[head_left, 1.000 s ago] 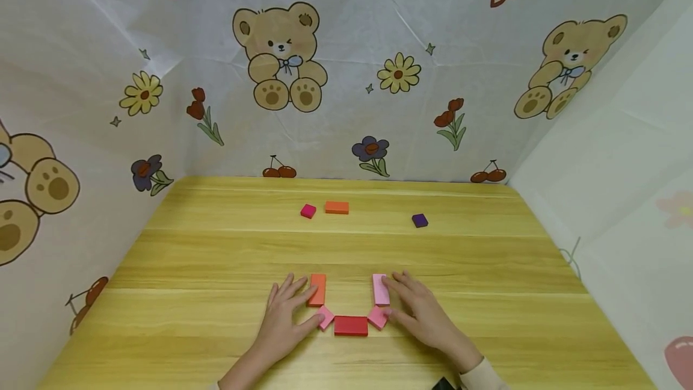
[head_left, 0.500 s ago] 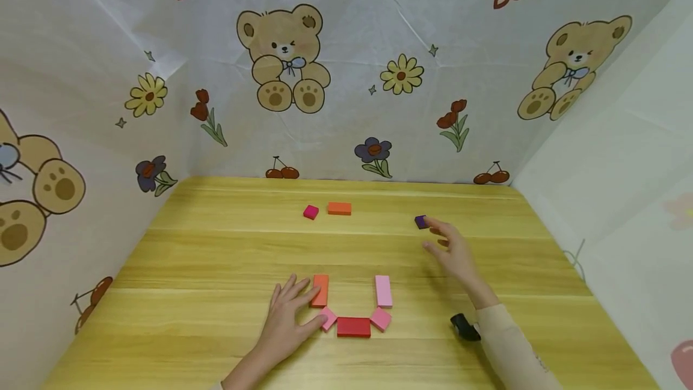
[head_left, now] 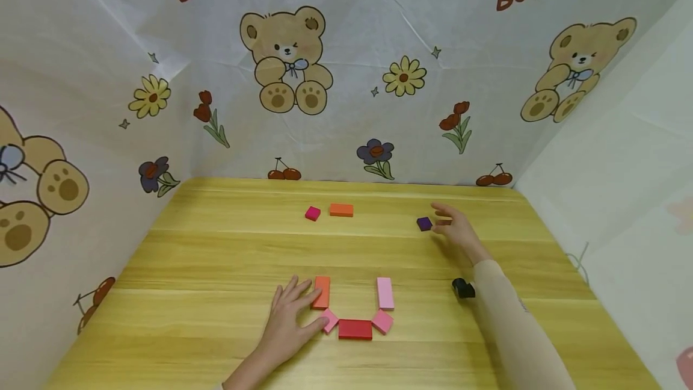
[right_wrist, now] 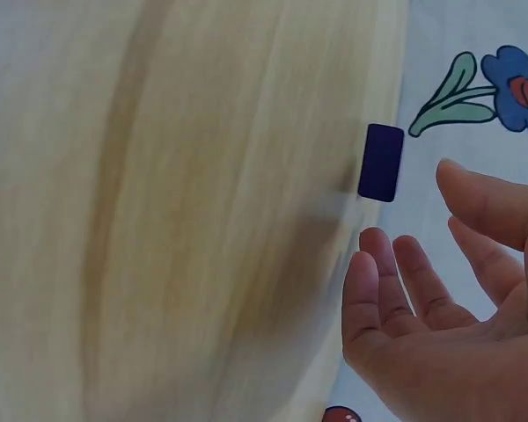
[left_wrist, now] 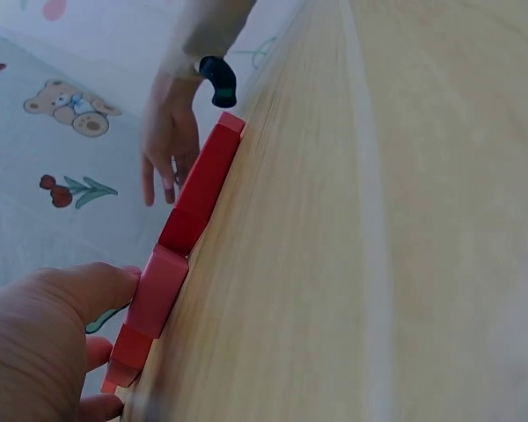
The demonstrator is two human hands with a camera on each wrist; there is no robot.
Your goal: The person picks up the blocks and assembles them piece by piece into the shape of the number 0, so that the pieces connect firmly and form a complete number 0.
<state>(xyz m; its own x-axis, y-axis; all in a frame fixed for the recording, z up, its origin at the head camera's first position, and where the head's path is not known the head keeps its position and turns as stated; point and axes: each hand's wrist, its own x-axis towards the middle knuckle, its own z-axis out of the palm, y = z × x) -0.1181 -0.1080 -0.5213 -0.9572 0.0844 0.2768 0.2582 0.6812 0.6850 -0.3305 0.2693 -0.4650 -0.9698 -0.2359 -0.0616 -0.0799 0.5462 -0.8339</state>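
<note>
My left hand rests beside the left end of a U-shaped row of blocks. Its thumb touches a small pink block, and a finger touches an upright-lying orange block. A red block forms the bottom of the U. On its right side lie another pink block and a light pink block. My right hand, fingers spread and loosely bent, hovers right of a small dark purple block. In the right wrist view the purple block lies just beyond the fingertips, apart from them.
Toward the back of the wooden table lie a magenta block and an orange block. A white cloth printed with bears and flowers stands behind and along the sides. A black device sits at the right wrist.
My right hand has left the two pink blocks on the right and moved forward and right to the purple block. The left hand keeps its place at the row.
</note>
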